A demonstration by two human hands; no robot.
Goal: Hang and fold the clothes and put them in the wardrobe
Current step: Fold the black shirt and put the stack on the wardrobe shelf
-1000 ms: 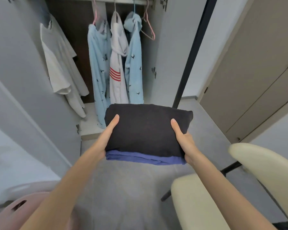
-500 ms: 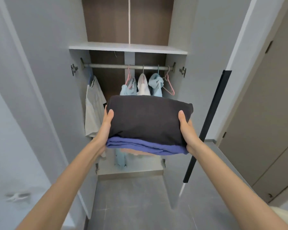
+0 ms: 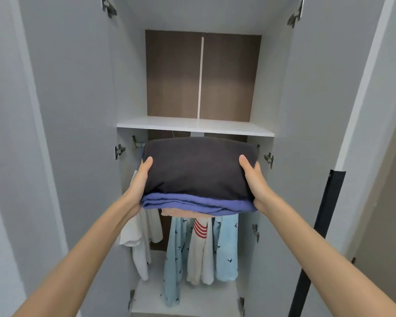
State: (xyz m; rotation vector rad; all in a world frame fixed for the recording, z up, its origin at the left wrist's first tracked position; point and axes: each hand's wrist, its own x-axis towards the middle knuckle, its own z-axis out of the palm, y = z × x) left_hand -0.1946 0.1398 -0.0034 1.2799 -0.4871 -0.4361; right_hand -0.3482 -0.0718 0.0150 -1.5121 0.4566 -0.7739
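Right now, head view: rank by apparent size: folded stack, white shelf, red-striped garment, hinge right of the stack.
1. folded stack, though it is nearest the camera
2. white shelf, wider but thin
3. red-striped garment, top hidden behind the stack
4. hinge

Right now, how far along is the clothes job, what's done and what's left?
Done: several garments hang in the lower section, among them a white shirt, a light blue patterned garment and a red-striped top. In hand: the left hand and right hand grip a folded stack, held just under the white shelf. Left: setting the stack inside, probably on that shelf.
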